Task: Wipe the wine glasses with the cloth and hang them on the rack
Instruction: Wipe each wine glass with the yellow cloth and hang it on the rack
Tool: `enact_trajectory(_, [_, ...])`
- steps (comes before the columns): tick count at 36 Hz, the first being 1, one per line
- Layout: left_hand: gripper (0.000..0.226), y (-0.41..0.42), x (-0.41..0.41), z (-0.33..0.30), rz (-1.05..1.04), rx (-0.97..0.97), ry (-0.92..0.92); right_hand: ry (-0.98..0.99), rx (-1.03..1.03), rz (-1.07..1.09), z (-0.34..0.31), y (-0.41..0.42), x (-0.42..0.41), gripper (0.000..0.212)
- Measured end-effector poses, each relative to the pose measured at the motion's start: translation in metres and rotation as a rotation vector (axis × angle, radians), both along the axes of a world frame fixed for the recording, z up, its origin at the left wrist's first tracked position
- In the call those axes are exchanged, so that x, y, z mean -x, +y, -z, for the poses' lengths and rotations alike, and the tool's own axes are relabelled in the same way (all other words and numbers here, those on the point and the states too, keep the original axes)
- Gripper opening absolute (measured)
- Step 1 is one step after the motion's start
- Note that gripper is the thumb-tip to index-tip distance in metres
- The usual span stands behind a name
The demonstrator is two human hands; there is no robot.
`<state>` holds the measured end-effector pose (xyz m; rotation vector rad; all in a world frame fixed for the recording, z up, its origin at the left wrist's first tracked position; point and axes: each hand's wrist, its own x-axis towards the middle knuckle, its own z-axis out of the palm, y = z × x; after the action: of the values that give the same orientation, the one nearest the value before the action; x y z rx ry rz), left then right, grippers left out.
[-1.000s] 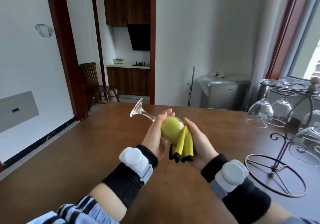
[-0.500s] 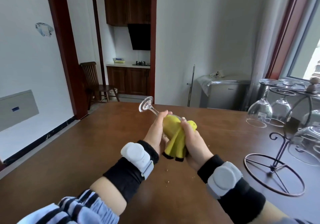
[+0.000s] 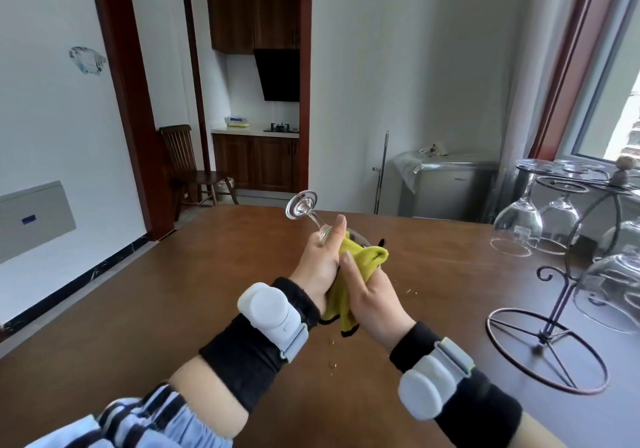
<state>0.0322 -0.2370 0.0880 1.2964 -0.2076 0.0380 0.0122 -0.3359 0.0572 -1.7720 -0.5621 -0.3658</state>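
Above table, glass, cloth

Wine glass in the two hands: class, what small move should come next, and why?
Probably another twist of the wine glass against the yellow cloth: the left hand grips it near the stem, the right hand presses cloth around the bowl, and it is not yet at the rack.

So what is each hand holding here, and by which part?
The left hand grips the wine glass where stem meets bowl, foot pointing away. The right hand holds the yellow cloth bunched against the bowl.
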Motion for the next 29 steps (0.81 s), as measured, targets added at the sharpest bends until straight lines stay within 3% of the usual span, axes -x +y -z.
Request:
enact_trajectory(2, [0.049, 0.000, 0.001, -0.003, 0.004, -0.045, 0.025, -0.192, 0.347, 0.179, 0.007, -0.007, -0.006, 0.067])
enact_trajectory(4, [0.063, 0.002, -0.001, -0.006, -0.003, -0.064, 0.096, -0.221, 0.411, 0.234, 0.011, -0.012, -0.011, 0.065])
enact_trajectory(9, [0.050, 0.002, 0.000, -0.005, 0.027, -0.027, 0.161, 0.252, -0.237, -0.050, -0.012, -0.010, -0.001, 0.051])
enact_trajectory(12, [0.059, 0.005, 0.001, -0.006, 0.086, 0.178, 0.177, 0.569, -0.560, -0.146, -0.021, -0.015, 0.000, 0.052])
enact_trajectory(14, [0.050, 0.005, 0.000, -0.008, 0.079, 0.283, 0.130, 0.693, -0.693, -0.240, -0.022, -0.015, 0.001, 0.063])
enact_trajectory(17, [0.036, 0.004, 0.001, -0.010, 0.034, 0.276, 0.059, 0.631, -0.681, -0.267, -0.021, -0.008, 0.003, 0.075])
enact_trajectory(20, [0.030, 0.005, -0.001, -0.010, -0.021, 0.265, 0.091, 0.360, -0.432, -0.247, -0.021, 0.001, 0.005, 0.067])
enact_trajectory(22, [0.038, 0.006, 0.001, -0.012, -0.016, 0.237, 0.155, 0.114, -0.159, -0.190, -0.016, 0.002, 0.003, 0.057])
enact_trajectory(26, [0.047, 0.008, 0.003, -0.010, -0.045, 0.133, 0.179, -0.362, 0.597, 0.077, -0.003, -0.013, -0.010, 0.075])
enact_trajectory(29, [0.052, 0.008, 0.000, -0.009, -0.097, 0.073, 0.224, -0.667, 0.907, 0.258, 0.001, -0.023, -0.019, 0.056])
